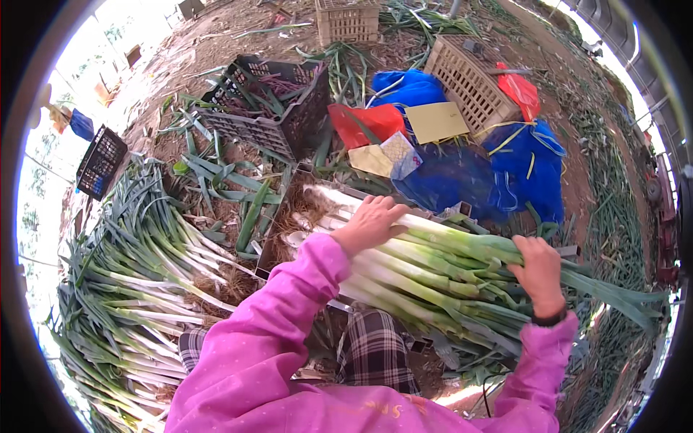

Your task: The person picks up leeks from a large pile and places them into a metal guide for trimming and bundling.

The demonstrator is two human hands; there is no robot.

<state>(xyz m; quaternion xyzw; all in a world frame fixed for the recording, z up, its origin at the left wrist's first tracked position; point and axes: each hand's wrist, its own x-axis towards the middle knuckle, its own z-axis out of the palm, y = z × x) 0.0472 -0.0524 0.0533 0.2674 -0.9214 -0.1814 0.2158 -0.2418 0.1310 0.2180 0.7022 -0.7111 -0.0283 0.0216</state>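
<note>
Across a low metal frame in front of me lies a row of leeks, white root ends to the left, green leaves to the right. My left hand is closed over the white shaft of the farthest leek, near its roots. Farther right, my right hand wraps round the green leaves of that same side of the row. Dark leaf ends stick out past my right hand. The palms and some of the fingers are hidden from view.
A large heap of leeks lies on the ground at my left. Beyond the frame stand a black crate and a tan crate. Blue mesh bags, a red bag and a yellow card lie nearby.
</note>
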